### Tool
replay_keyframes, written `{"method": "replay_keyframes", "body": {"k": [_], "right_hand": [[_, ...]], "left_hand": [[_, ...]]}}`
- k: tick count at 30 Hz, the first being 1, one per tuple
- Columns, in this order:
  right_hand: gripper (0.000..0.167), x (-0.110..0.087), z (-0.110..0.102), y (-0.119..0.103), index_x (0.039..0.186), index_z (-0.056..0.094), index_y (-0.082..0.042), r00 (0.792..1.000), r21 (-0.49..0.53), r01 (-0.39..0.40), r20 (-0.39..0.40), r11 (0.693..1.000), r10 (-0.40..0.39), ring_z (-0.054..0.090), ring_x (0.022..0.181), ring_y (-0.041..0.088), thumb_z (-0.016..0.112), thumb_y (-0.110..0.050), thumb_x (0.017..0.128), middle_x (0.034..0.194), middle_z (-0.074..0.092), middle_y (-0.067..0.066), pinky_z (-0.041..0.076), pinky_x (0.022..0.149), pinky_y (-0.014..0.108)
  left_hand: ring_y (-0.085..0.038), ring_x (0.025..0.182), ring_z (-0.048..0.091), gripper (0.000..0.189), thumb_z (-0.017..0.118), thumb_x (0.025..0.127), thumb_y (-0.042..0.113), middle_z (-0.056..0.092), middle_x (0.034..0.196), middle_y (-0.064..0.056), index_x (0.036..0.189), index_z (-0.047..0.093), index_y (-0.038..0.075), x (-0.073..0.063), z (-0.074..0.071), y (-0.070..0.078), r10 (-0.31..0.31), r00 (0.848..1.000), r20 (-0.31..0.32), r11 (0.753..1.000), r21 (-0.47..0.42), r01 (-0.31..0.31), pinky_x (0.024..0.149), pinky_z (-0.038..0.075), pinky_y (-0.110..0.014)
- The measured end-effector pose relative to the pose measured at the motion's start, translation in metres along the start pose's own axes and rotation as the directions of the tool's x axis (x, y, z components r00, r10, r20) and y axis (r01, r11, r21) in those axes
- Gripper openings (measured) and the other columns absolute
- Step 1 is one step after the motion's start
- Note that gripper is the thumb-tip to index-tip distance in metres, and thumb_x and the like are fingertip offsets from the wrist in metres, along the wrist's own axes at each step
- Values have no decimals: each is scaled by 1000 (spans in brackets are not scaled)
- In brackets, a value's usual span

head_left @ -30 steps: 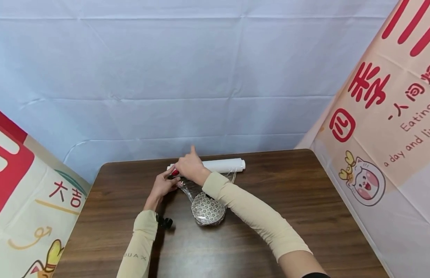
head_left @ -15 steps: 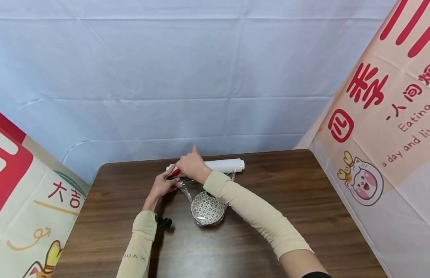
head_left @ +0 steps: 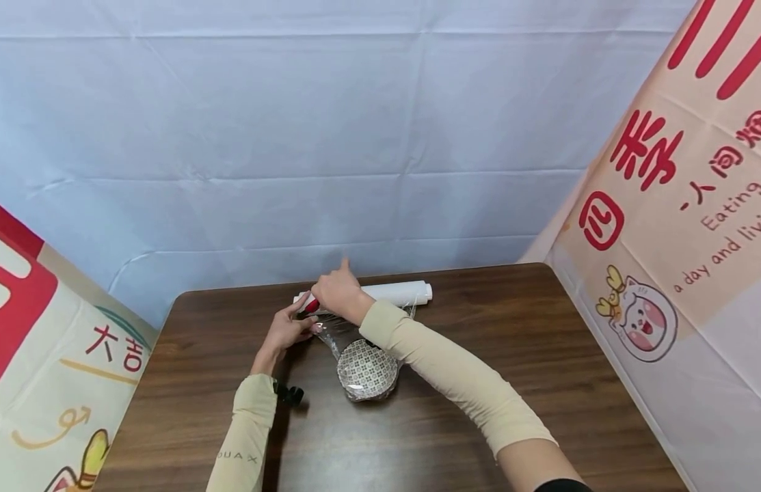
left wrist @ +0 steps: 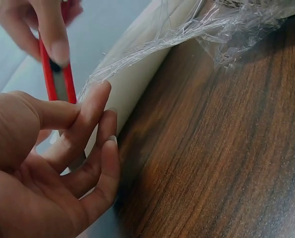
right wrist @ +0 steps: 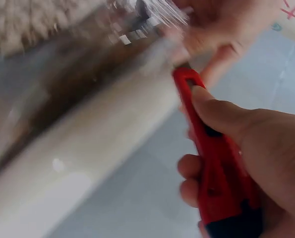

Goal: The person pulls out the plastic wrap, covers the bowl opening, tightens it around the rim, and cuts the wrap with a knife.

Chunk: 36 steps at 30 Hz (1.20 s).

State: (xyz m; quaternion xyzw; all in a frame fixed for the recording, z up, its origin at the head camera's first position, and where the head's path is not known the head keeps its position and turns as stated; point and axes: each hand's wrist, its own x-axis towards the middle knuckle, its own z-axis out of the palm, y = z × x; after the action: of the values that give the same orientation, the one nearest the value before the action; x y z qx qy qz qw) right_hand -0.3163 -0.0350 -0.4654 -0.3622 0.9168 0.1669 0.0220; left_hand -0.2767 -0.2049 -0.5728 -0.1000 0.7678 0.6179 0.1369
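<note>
My right hand [head_left: 341,294] grips a red utility knife [right wrist: 216,168], the thumb lying on its slider. The knife's tip is at my left fingers, by the left end of a white roll of cling film [head_left: 397,292]. My left hand [head_left: 286,330] pinches the gathered edge of the clear film [left wrist: 157,42] between thumb and index finger; the other fingers bend loosely beneath. From the roll the film stretches toward me to a round patterned dish [head_left: 368,369], which it covers. Fingers hide much of the blade, and the right forearm covers part of the film.
The brown wooden table [head_left: 515,383] ends at its back edge just behind the roll. A pale cloth backdrop [head_left: 380,137] hangs behind it, with printed banners [head_left: 682,225] at both sides. A small black device [head_left: 289,393] sits at my left wrist.
Early on, my right hand shifts slightly right, and more of the red knife shows. Since then both hands stay almost in place. The roll and dish look unmoved apart from a small view drift.
</note>
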Motion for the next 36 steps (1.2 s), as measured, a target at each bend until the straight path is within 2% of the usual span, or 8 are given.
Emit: {"method": "replay_keyframes", "body": {"k": [5,11,15,22,25,27,29,36], "right_hand": [[22,1,7,2,112,77,-29,999,11,-16,-29,1000,16,74,96,21,64,-44,105,108,79,-9,42,116,62],[18,-4,-7,14,103,79,-32,998,31,-54,-10,998,54,73,91,20,73,-48,96,106,79,-12,40,115,65],[19,-4,-7,11,106,79,-31,999,19,-40,-2,999,40,73,91,21,69,-46,100,104,79,-11,39,117,66],[31,-3,10,3,116,77,-26,999,60,-31,-15,998,32,75,98,23,64,-51,102,110,79,-6,44,115,60],[26,-7,4,5,113,77,-29,998,46,-55,-4,997,55,74,93,21,67,-50,101,107,79,-9,45,111,58],[20,-9,-2,7,110,77,-30,998,22,-65,10,998,65,72,89,20,67,-45,103,103,78,-10,45,110,58],[15,-12,-7,6,108,76,-30,998,7,-60,23,998,59,70,86,20,64,-39,106,100,77,-10,45,110,59],[24,-10,2,-4,117,76,-29,1000,-10,-26,14,1000,26,73,93,21,63,-46,104,109,79,-9,43,114,61]], "left_hand": [[-5,72,74,70,69,102,13,77,73,5,161,41,39,1,0,5,14,1000,-1,1000,-8,-14,73,61,-27],[-5,74,75,71,68,103,14,79,75,5,163,37,39,2,-2,7,10,1000,17,1000,5,-10,73,62,-27],[-5,75,75,71,67,104,14,79,77,3,163,36,39,3,-2,7,13,1000,19,1000,12,-13,74,62,-27],[-7,76,75,69,68,103,11,73,124,-27,162,40,35,3,0,5,28,1000,-2,999,17,-28,76,63,-30],[-7,75,75,70,67,103,12,78,113,-21,164,38,32,2,0,3,21,1000,3,1000,22,-21,76,63,-30],[-7,75,76,71,67,104,13,81,88,-15,164,36,33,1,-1,1,16,1000,15,1000,22,-17,76,63,-30],[-7,74,75,72,67,104,13,80,76,-2,165,35,35,0,-1,-1,17,1000,21,1000,18,-17,76,62,-30],[-6,73,74,71,69,103,14,77,75,5,162,39,40,-3,0,-6,22,1000,9,1000,16,-22,74,62,-27]]}}
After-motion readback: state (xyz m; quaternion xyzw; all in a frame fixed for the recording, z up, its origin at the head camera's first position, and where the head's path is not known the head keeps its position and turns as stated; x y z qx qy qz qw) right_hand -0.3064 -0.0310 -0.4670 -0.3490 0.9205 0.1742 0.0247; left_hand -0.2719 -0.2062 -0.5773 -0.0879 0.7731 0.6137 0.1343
